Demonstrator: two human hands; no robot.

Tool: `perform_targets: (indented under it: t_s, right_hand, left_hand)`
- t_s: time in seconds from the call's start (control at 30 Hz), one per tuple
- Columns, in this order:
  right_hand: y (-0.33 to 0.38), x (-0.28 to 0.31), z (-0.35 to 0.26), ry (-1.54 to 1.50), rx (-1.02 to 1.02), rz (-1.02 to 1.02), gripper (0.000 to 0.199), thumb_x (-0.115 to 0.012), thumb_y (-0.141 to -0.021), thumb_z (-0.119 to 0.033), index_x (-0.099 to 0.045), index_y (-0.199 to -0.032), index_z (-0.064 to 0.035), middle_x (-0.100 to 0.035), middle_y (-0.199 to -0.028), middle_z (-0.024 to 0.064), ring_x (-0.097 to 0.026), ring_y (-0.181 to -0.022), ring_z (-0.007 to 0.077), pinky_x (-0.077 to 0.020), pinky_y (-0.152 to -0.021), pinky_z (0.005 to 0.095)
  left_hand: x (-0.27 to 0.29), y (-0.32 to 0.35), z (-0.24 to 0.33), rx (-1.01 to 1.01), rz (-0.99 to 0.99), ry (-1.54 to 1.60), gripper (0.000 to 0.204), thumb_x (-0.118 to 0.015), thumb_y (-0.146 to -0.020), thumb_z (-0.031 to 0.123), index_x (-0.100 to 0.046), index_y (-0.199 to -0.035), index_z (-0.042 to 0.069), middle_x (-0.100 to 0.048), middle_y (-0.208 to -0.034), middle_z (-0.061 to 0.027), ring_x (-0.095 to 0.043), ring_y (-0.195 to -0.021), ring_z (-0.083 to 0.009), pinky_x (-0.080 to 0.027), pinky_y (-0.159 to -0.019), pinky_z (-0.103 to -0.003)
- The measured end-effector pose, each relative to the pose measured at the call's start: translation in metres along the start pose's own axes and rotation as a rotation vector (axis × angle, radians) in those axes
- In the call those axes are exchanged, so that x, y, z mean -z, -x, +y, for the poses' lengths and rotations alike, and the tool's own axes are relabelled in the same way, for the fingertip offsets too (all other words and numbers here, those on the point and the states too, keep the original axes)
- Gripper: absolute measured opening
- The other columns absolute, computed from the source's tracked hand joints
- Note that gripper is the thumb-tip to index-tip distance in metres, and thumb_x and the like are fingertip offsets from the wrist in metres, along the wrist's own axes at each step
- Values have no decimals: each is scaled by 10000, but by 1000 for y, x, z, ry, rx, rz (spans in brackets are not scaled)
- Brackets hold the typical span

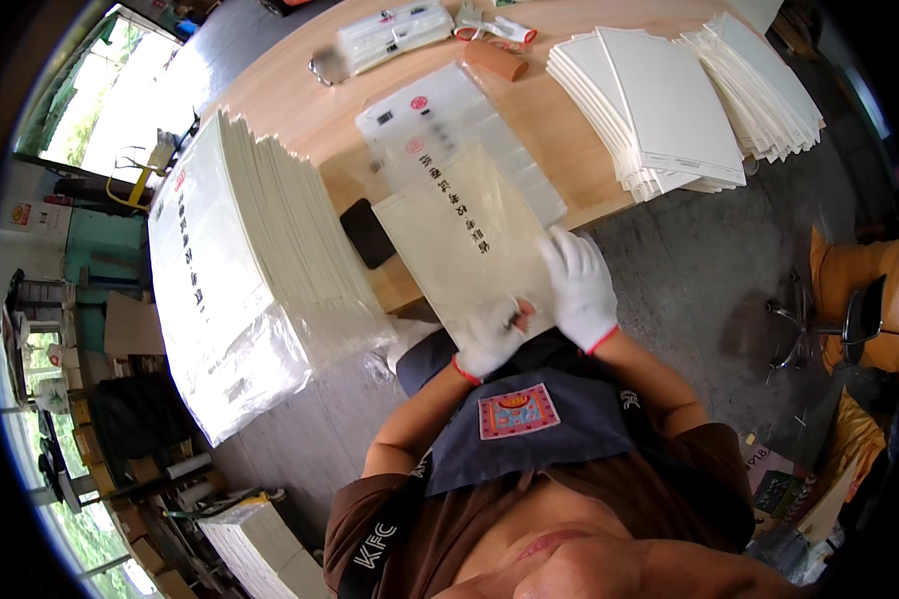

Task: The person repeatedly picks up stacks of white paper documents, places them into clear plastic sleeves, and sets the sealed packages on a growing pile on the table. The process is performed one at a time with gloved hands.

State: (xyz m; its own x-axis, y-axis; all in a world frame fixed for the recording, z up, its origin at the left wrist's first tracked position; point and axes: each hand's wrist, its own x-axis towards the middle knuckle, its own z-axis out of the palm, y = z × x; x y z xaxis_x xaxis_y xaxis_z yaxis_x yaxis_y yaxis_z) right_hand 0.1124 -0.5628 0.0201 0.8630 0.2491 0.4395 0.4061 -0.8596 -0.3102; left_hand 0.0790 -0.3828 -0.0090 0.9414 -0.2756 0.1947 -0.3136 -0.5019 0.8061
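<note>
A cream, translucent document bag [459, 235] with black lettering lies slanting across the table's near edge in front of me. My left hand [489, 337], in a white glove with a red cuff, is closed on the bag's near end. Some bare fingertips show at the end of that glove. My right hand [579, 285], gloved the same way, rests along the bag's right edge near its lower corner, with the fingers stretched out. Beneath and beyond this bag lie clear printed plastic bags [519, 150]. Whatever is inside the cream bag cannot be made out.
At the left stands a tall stack of filled bags [220, 270], with a black phone [368, 234] beside it. White card stacks [669, 110] lie at the right. Farther back are a plastic-wrapped bundle [395, 35], an orange-brown block [495, 60] and red-and-white scissors [494, 30].
</note>
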Motion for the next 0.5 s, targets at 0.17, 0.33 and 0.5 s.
perform_targets:
  t_s: [0.17,0.33,0.5]
  right_hand:
    - [11,-17,42,248,-229,-473,317,-509,-825,-146,-486,-1127,-51,-641,-630,135,-651,-579,344,-494,-495,443]
    - [37,19,11,179,13,-560,169,-550,-786,-211,-560,-851,-56,-613,-622,134,-625,-520,296,-460,-426,421]
    - [93,57,-11,214,126,-630,191,-587,-757,-272,-559,-653,-114,-558,-512,48,-594,-463,194,-440,-383,370]
  left_hand:
    - [27,49,-78,84,180,-496,214,-662,-635,31,-579,-825,86,-559,-816,-65,-553,-773,-258,-435,-698,-357]
    - [36,105,-102,491,619,2,162,-661,-739,4,-536,-833,41,-541,-763,-45,-497,-685,-172,-408,-641,-297]
    - [34,168,-22,411,482,593,163,-651,-811,0,-505,-791,68,-547,-718,-17,-520,-633,-97,-433,-591,-239]
